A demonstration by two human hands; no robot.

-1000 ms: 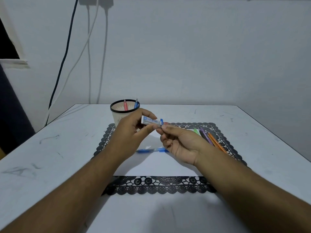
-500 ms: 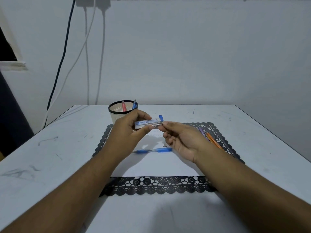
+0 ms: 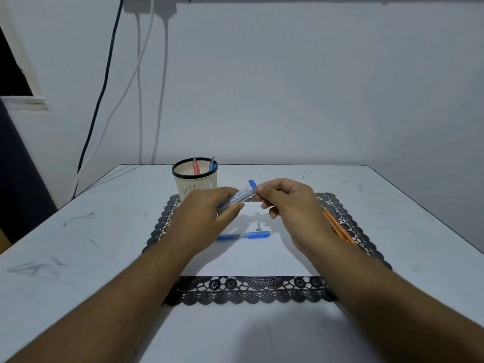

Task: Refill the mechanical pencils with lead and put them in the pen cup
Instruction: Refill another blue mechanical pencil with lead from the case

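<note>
Head view: left hand (image 3: 201, 216) grips clear lead case (image 3: 237, 198), blue cap; right hand (image 3: 290, 205) pinches its tip.

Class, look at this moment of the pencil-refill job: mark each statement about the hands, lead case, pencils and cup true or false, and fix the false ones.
1. The left hand holds the lead case. True.
2. The pen cup is empty. False: a red pencil and a blue one stand in it.
3. A blue pencil lies on the white sheet. True.
4. The right hand rests flat on the table. False: it is raised, fingers pinching at the case's blue-capped end.
5. The orange pencils lie left of the cup. False: they lie on the lace mat, at the right.
</note>
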